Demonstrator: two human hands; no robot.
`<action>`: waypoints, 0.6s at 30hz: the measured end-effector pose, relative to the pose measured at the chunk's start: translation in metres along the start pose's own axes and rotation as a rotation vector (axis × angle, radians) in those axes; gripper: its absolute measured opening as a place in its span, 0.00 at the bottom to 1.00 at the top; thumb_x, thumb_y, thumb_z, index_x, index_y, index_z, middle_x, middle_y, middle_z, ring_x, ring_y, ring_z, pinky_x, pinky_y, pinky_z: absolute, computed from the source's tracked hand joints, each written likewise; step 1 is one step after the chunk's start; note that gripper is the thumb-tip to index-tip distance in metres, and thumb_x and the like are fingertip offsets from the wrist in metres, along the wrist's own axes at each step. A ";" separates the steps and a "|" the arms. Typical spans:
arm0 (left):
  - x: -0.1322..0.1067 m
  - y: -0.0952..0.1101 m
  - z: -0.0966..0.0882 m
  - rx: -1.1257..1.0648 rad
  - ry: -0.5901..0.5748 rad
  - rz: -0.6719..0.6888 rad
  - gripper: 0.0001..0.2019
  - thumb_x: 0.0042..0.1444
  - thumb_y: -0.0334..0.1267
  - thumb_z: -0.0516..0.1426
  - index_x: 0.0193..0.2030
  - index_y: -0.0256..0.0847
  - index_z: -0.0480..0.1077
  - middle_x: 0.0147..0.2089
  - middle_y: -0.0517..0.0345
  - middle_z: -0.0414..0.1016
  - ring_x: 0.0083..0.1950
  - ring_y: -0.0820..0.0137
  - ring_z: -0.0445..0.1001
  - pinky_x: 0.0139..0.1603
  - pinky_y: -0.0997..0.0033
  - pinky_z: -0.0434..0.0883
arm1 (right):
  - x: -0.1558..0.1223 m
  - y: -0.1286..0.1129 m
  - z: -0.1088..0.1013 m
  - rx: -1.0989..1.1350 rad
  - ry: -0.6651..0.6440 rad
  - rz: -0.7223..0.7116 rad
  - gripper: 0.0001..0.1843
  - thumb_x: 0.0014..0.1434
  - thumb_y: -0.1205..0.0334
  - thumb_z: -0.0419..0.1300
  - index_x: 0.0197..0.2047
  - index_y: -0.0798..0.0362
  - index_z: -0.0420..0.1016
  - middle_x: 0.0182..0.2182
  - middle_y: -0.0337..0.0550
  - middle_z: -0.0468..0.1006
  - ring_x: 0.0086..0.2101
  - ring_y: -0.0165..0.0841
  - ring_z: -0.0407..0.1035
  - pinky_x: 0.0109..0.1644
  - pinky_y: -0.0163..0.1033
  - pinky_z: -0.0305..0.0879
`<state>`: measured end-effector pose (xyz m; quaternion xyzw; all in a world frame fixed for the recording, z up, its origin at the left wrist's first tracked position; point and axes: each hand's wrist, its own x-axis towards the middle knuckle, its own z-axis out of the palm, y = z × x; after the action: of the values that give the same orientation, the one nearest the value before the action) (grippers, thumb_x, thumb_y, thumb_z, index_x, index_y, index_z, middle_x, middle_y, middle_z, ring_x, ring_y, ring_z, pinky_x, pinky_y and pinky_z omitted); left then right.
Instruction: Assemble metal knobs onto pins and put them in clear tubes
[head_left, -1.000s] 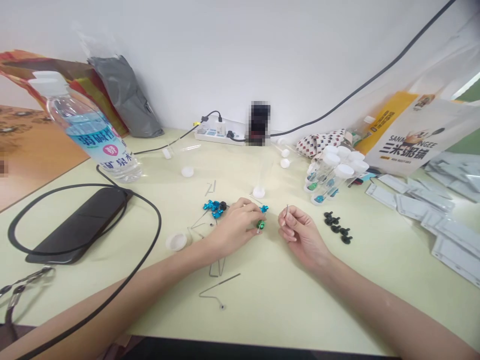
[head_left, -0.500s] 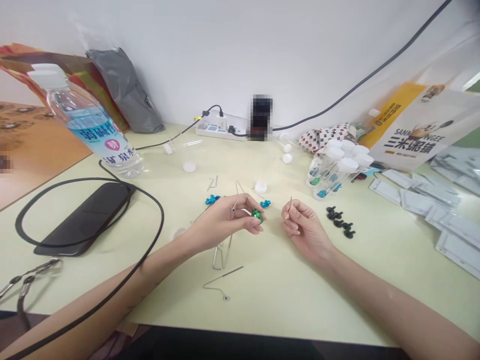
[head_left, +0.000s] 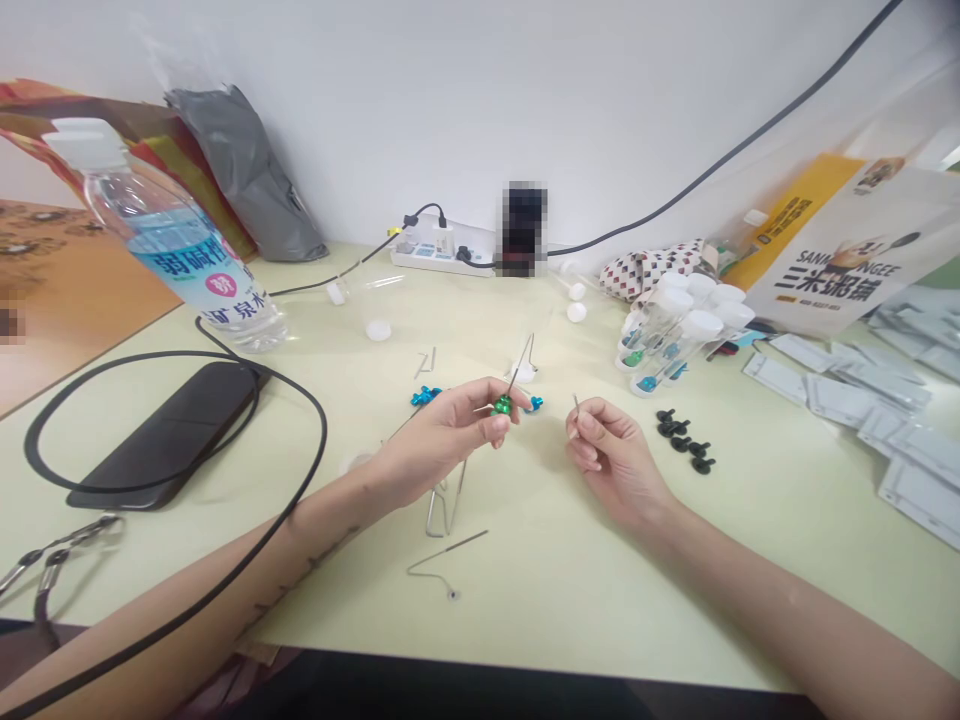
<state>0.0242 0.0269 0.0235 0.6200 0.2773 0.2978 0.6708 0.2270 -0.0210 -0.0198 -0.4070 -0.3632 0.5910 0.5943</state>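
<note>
A: What's the left-hand grip doing?
B: Closed on a green metal fitting on thin wire, mid-desk.
A: Right-hand grip?
B: Pinching a thin metal pin; only its tip shows. Just beyond, fingers half-hide a blue part.

water bottle on its side | power strip at wall | cable looped around black case

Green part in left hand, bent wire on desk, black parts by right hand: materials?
The green part looks like anodized aluminium, given its glossy metallic colour, though it's small in view. The bent wire looks like steel: thin, grey, slightly shiny. The black parts seem matte plastic or rubber, with no metallic glint.
</note>
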 end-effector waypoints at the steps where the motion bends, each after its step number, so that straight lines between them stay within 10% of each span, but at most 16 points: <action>1: 0.001 -0.002 0.000 0.018 0.019 -0.005 0.09 0.58 0.38 0.55 0.44 0.41 0.70 0.38 0.56 0.68 0.33 0.74 0.61 0.39 0.70 0.64 | -0.001 0.000 0.001 -0.014 0.011 -0.006 0.11 0.50 0.56 0.66 0.28 0.53 0.70 0.24 0.36 0.68 0.19 0.21 0.51 0.19 0.29 0.47; 18: 0.002 -0.010 0.007 -0.060 0.094 0.027 0.07 0.57 0.33 0.56 0.43 0.35 0.70 0.40 0.51 0.74 0.36 0.71 0.74 0.43 0.66 0.71 | -0.015 -0.001 0.010 -0.370 0.071 -0.185 0.09 0.52 0.58 0.65 0.28 0.53 0.73 0.22 0.38 0.70 0.21 0.26 0.63 0.23 0.33 0.63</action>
<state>0.0313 0.0235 0.0140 0.5885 0.2910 0.3437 0.6715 0.2180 -0.0355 -0.0145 -0.4948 -0.4800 0.4424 0.5736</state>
